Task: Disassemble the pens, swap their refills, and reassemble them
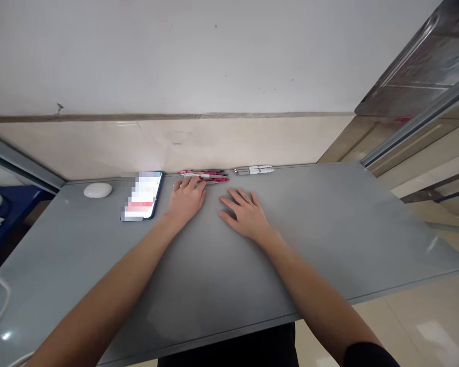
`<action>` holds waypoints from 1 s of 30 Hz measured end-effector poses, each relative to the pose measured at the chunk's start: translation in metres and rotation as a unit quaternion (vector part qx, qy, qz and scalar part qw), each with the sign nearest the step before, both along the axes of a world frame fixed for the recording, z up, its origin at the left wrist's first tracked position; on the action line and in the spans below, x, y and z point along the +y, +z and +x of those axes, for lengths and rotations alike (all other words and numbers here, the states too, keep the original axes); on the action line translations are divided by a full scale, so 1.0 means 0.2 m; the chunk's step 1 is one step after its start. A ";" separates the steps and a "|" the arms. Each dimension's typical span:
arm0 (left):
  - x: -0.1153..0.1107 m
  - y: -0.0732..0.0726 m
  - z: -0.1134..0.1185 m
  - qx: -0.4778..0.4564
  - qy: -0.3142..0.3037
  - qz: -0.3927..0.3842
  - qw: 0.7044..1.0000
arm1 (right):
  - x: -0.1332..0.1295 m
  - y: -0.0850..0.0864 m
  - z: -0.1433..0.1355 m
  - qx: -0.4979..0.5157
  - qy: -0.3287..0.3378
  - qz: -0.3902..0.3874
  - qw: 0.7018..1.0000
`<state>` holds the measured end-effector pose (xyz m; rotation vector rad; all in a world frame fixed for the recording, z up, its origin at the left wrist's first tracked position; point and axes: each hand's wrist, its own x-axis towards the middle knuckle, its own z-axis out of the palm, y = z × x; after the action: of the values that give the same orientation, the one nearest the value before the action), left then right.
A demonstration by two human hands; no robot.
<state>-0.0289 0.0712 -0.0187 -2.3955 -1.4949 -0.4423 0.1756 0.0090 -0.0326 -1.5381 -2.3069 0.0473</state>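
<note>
Near the back edge of the grey table, my left hand (186, 200) rests with its fingers a little bent and apart. Its fingertips reach the near side of a pile of red, white and dark pens (208, 176), covering part of it. Whether a pen is gripped under those fingers is hard to see; the hand looks open. To the right, my right hand (247, 214) lies palm down on the tabletop, fingers spread, holding nothing. Just beyond it, a few white pens (256, 170) with slim metal ends lie side by side along the wall.
A phone (142, 196) with a lit, partly blurred screen lies left of my left hand. Farther left sits a white, rounded mouse-like object (98, 190). The wall (229, 140) bounds the grey table (329, 229) at the back. A white cable (2, 295) hangs at the left edge.
</note>
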 end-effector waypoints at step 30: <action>-0.24 0.19 0.10 -0.638 -0.060 -0.403 0.653 | 0.03 0.19 0.00 0.407 -0.034 -0.095 0.908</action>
<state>-0.0096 0.0231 0.0198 -2.8681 -2.3736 -2.3151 0.1758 0.0159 0.0048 -1.3190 -1.6027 0.7642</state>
